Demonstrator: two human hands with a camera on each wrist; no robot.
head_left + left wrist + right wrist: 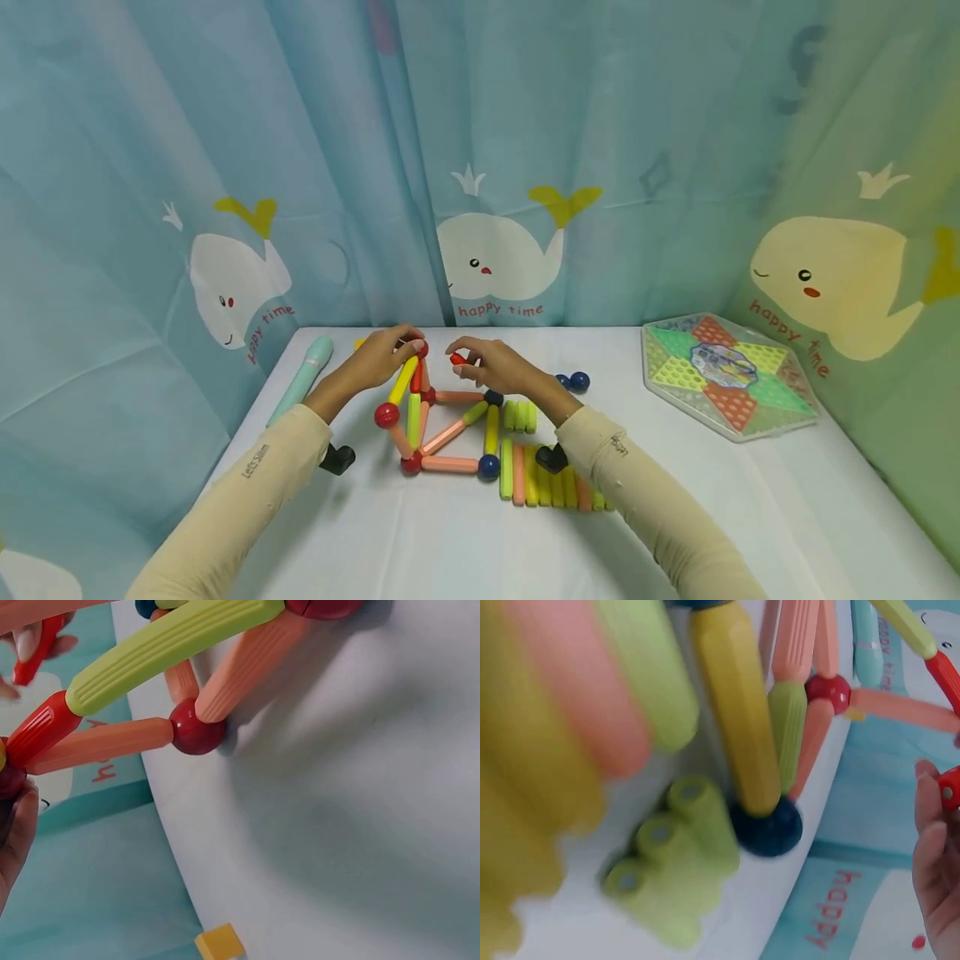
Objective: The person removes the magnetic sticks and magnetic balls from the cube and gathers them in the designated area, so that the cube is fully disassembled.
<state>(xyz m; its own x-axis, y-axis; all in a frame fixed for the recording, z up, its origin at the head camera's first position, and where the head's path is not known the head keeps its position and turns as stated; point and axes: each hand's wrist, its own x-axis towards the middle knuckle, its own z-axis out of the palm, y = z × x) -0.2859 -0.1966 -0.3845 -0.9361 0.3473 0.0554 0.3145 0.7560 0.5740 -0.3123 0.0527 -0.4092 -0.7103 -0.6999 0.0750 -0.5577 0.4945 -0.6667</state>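
A frame of magnetic rods and balls stands on the table, and my left hand [384, 357] holds its top red ball [422, 348]. From that ball a yellow rod [403, 380] slopes down to another red ball [387, 415]. A lime rod [172, 652] joined to a short red rod [46, 729] also runs up to the held ball. Right of the top ball, my right hand [498, 365] pinches a small red rod [457, 359] between thumb and fingers, with a metal dot on its end [948, 792]. Blue balls [488, 467] form the base's right corners.
Lime, pink and yellow rods [531, 475] lie in a row below my right forearm, with short lime rods [521, 416] behind them. Loose blue balls [579, 382] sit farther right. A hexagonal game board [727, 375] lies at right, a mint-coloured tube [303, 379] at left.
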